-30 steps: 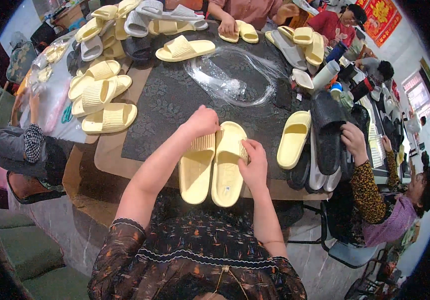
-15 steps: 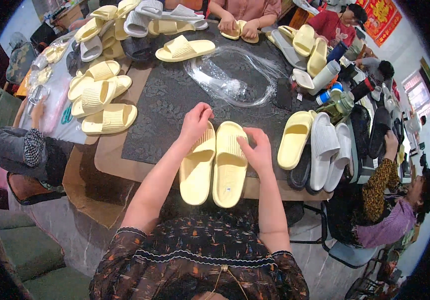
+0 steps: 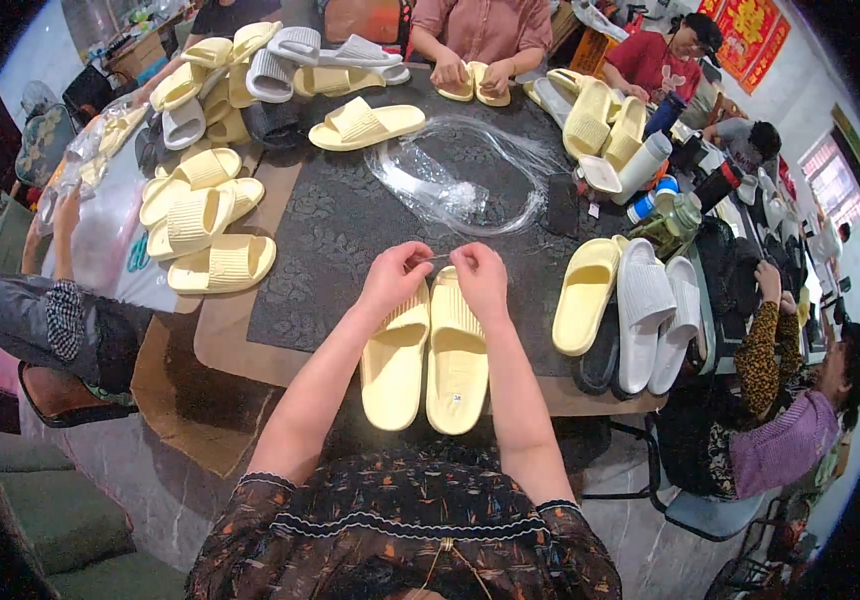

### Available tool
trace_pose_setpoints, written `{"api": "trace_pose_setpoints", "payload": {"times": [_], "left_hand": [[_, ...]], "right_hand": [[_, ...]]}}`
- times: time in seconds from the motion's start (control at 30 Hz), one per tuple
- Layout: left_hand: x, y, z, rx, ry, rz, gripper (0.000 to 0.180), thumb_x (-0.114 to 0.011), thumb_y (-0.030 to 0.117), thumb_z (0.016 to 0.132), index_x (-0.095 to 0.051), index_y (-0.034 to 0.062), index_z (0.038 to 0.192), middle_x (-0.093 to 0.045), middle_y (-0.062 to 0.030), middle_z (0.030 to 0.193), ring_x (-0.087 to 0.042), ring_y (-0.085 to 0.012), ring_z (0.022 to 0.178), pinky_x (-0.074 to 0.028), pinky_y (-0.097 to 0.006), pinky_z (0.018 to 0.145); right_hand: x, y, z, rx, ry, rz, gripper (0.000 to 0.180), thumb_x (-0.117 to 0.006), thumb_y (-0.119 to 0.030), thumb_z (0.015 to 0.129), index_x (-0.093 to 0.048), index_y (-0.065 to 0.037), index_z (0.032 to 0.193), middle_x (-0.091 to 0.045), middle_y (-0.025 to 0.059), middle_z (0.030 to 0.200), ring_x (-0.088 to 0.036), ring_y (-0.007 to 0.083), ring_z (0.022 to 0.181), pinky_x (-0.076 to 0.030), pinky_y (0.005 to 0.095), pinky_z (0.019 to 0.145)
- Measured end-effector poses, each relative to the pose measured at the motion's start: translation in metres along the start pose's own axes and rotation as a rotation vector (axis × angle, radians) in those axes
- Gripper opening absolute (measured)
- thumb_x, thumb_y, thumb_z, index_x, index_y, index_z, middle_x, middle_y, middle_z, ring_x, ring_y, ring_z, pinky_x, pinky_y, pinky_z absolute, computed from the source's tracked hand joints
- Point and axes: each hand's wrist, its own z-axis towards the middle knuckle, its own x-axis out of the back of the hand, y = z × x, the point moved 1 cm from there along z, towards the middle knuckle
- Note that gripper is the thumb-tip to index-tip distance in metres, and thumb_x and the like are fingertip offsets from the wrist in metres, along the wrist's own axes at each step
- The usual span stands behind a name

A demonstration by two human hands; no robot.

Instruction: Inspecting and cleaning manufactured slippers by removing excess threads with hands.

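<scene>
A pair of pale yellow slides lies side by side at the table's near edge, the left slide (image 3: 393, 370) and the right slide (image 3: 457, 370) with their heels toward me. Over the far ends of their ribbed straps, my left hand (image 3: 396, 275) and my right hand (image 3: 480, 281) are closed in pinches, close together. A thin strand (image 3: 440, 257) stretches between the fingertips, seemingly clear plastic. Beyond my hands lies a loose coil of clear plastic strands (image 3: 470, 190) on the dark patterned mat (image 3: 320, 230). My fingers hide part of both straps.
Several yellow slides (image 3: 220, 262) line the left side, with a yellow and grey heap (image 3: 295, 60) behind. Yellow (image 3: 586, 300) and white (image 3: 644, 310) slides stand close on the right, near bottles (image 3: 642, 168). Co-workers sit around the table; one person's hands (image 3: 475, 78) handle yellow slides opposite.
My right hand has moved left and up from beside the right slide to meet my left hand. A thin strand now spans the fingers of both hands.
</scene>
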Motion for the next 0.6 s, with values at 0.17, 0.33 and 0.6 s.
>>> {"api": "trace_pose_setpoints", "payload": {"times": [0.17, 0.33, 0.6], "left_hand": [[0.001, -0.002, 0.004, 0.026, 0.047, -0.014, 0.016, -0.069, 0.016, 0.082, -0.067, 0.0035, 0.092, -0.067, -0.0079, 0.077, -0.063, -0.0160, 0.068, -0.050, -0.029, 0.065], [0.001, -0.008, 0.006, 0.022, 0.019, -0.189, 0.016, -0.069, 0.015, 0.083, -0.067, 0.0026, 0.092, -0.065, -0.0019, 0.075, -0.058, -0.0081, 0.067, -0.048, -0.025, 0.064], [0.002, -0.011, 0.007, -0.001, 0.005, -0.228, 0.014, -0.069, 0.014, 0.084, -0.067, 0.0021, 0.092, -0.064, 0.0015, 0.075, -0.055, -0.0050, 0.068, -0.045, -0.022, 0.062]], "right_hand": [[-0.006, 0.021, -0.002, -0.111, 0.083, 0.227, 0.017, -0.068, -0.017, 0.083, -0.066, -0.001, 0.087, -0.062, 0.0079, 0.072, -0.057, 0.0178, 0.064, -0.045, 0.0313, 0.061], [-0.004, 0.009, -0.003, -0.071, -0.049, 0.333, 0.019, -0.069, -0.017, 0.083, -0.065, 0.001, 0.083, -0.062, 0.0084, 0.071, -0.056, 0.0144, 0.064, -0.046, 0.0288, 0.063], [-0.006, 0.017, -0.005, -0.049, -0.056, 0.299, 0.019, -0.069, -0.018, 0.082, -0.064, 0.000, 0.085, -0.062, 0.0081, 0.074, -0.057, 0.0170, 0.067, -0.047, 0.0304, 0.065]]}}
